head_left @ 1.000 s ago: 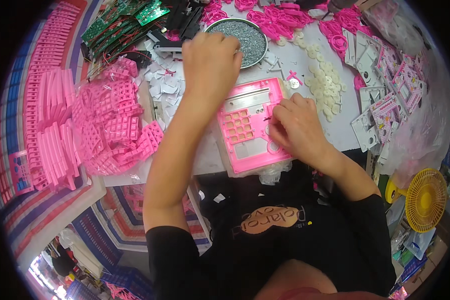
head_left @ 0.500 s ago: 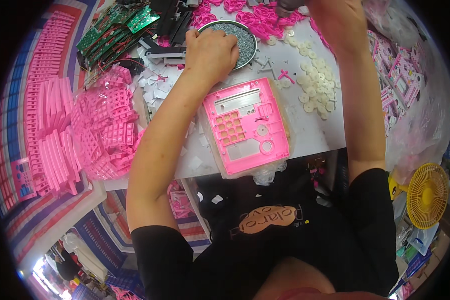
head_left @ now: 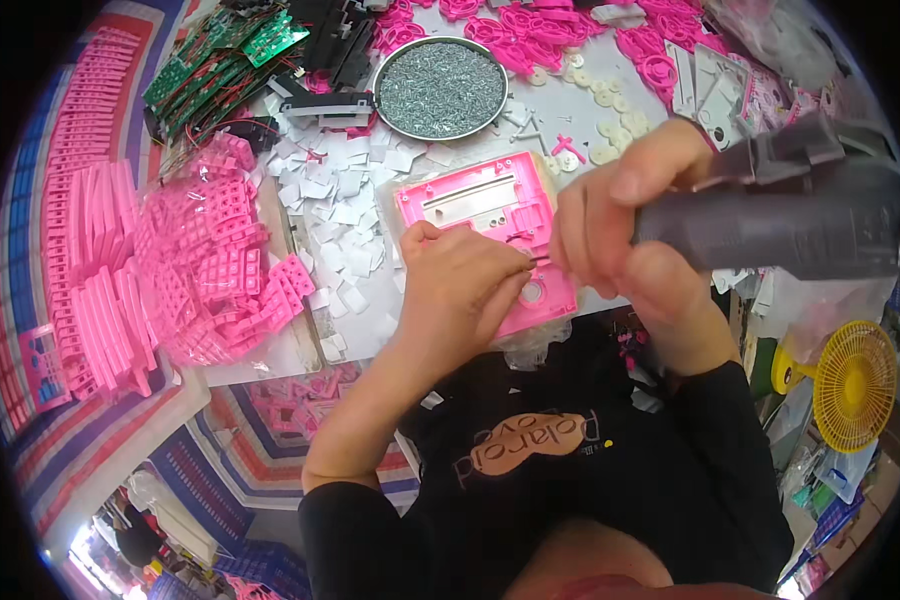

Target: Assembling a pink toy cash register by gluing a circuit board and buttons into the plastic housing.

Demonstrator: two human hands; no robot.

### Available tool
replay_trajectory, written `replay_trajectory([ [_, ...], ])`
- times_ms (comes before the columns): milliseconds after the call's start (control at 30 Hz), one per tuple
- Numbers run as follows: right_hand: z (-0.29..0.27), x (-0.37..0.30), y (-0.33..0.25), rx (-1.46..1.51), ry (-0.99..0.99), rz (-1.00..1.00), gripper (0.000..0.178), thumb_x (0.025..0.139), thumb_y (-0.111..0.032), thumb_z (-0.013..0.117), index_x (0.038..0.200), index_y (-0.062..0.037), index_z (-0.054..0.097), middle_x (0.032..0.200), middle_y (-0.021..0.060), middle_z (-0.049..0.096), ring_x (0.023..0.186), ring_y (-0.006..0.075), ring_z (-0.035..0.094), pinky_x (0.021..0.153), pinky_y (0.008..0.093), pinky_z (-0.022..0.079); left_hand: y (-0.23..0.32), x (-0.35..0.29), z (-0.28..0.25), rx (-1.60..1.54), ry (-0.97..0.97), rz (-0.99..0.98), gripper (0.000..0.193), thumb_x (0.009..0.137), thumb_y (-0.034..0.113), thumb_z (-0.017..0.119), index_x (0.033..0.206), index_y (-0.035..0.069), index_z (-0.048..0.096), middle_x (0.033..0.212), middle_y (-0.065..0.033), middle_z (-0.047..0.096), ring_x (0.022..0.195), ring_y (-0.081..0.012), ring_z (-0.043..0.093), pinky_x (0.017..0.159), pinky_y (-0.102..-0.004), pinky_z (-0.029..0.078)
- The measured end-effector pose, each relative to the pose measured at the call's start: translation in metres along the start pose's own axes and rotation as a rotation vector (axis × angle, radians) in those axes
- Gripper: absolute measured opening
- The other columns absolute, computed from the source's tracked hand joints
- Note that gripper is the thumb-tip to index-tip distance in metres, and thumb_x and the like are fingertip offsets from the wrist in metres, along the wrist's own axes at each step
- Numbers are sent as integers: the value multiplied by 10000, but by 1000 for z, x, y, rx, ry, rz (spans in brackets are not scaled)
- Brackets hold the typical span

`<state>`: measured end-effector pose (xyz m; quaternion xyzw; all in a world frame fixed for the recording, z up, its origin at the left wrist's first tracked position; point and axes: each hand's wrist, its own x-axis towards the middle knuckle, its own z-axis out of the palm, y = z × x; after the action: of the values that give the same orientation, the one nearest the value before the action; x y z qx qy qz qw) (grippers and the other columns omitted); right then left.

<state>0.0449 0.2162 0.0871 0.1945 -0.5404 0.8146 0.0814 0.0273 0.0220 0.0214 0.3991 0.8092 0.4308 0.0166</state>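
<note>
Left hand: lies palm down on the pink plastic housing, fingers bunched together, tips pinched at a small point on the panel; whether anything is held between them cannot be told.

Right hand: fingers wrapped tight around the grey electric screwdriver; its thin bit runs out past the knuckles and meets the left fingertips.

Pink plastic housing: flat on the white worktop, directly under both sets of fingers, part hidden by the left hand. A slot and rows of key openings show beyond the left fingertips.

Round metal dish: well beyond the left fingertips, at the far side of the worktop. Contents: a full layer of small silver screws.

Clear plastic bag: well to the outer side of the left hand. Contents: a heap of pink grid-shaped parts, some spilling out at its open end toward the hand.

White paper squares: scattered loose between the bag and the housing, just beside the left fingers.

Green circuit boards: stacked far beyond the left hand, next to the dish.

Pink strips: ranked in rows on the outer side of the bag.

Yellow fan: below the right wrist, off the worktop.
</note>
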Motion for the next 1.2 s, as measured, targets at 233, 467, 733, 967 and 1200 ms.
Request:
replay_trajectory([
  [233,10,-8,0,-16,40,-9,380,903,-231,735,1124,-75,467,704,24,518,559,106,494,515,260,416,2,1,2,-80,59,-15,159,775,134,805,896,152,704,807,18,667,795,-190,615,876,-402,320],
  [467,-6,-22,24,-109,35,19,341,925,-189,702,1113,-66,445,669,31,497,551,127,476,515,299,412,4,-2,1,192,67,19,233,737,238,823,906,147,691,1041,5,639,982,-193,586,982,-481,320],
  [733,-20,-42,53,-344,-75,66,271,921,-81,660,1081,-38,446,679,50,512,570,151,489,536,322,436,-16,-6,10,359,-97,321,183,751,264,768,875,141,714,979,23,622,1009,-177,577,1027,-542,348],
  [967,-20,-44,52,-554,-258,72,238,905,-82,683,998,-54,466,743,82,564,663,169,560,603,324,460,-12,-12,13,472,-86,410,121,813,177,643,875,119,729,887,-7,616,967,-206,578,1066,-541,373],
  [1200,-15,-22,52,63,-12,180,419,857,-23,647,1255,19,521,680,10,543,555,94,513,508,249,416,-15,-8,4,344,-252,313,138,766,172,701,891,114,701,946,-56,636,1049,-238,585,991,-530,389],
])
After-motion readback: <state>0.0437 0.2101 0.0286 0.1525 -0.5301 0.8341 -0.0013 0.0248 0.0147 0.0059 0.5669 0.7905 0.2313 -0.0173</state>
